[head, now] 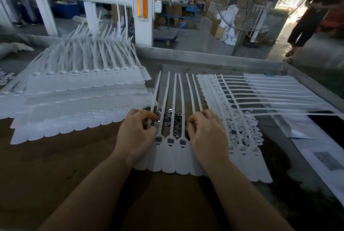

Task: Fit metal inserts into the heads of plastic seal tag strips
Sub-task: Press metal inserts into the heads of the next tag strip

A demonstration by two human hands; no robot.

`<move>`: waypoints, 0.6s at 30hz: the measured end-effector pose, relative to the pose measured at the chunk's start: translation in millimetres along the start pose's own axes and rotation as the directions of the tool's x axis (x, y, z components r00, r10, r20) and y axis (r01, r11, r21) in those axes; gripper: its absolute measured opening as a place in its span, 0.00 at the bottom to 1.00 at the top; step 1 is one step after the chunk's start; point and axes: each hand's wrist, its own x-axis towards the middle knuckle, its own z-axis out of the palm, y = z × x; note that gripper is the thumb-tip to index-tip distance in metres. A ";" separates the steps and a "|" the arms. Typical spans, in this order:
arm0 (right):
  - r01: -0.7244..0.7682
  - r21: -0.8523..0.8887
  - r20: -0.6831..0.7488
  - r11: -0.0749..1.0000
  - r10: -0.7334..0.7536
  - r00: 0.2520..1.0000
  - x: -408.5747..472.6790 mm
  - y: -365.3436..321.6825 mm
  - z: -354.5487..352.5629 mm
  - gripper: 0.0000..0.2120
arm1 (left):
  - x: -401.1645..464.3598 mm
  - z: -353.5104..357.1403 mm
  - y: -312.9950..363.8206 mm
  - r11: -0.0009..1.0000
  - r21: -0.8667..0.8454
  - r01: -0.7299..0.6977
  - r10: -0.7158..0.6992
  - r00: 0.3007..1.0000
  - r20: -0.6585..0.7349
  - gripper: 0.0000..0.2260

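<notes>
While my left hand (136, 134) pinches what looks like an insert and my right hand (205, 132) curls over the insert pile (172, 119), I'm mid-fitting the strip (170, 156) beneath, whose open heads (170, 140) need seating next.

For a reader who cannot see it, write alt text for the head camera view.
Two bare hands, left hand and right hand, work with curled fingers at the heads of a joined row of white seal tag strips lying over a pile of small metal inserts. Stacked strips lie left, more strips right.
</notes>
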 end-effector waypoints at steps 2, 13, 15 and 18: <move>0.005 0.003 -0.020 1.000 -0.005 1.000 -0.8 -0.5 0.2 0.08 | 0.2 0.2 0.0 1.000 -0.003 -0.003 0.003 1.000 0.002 0.10; -0.001 -0.027 -0.017 1.000 0.000 1.000 -1.4 -2.7 1.4 0.09 | -0.5 -0.3 -0.6 1.000 -0.013 -0.023 0.023 1.000 -0.005 0.10; -0.003 0.013 -0.035 1.000 0.003 0.999 -1.7 -2.3 1.5 0.07 | -0.3 0.2 -0.7 1.000 -0.007 -0.024 0.024 1.000 -0.004 0.11; -0.017 0.048 -0.030 0.999 0.019 0.999 -1.6 0.0 2.2 0.08 | 0.3 0.9 -1.3 1.000 -0.008 -0.022 0.022 1.000 -0.005 0.10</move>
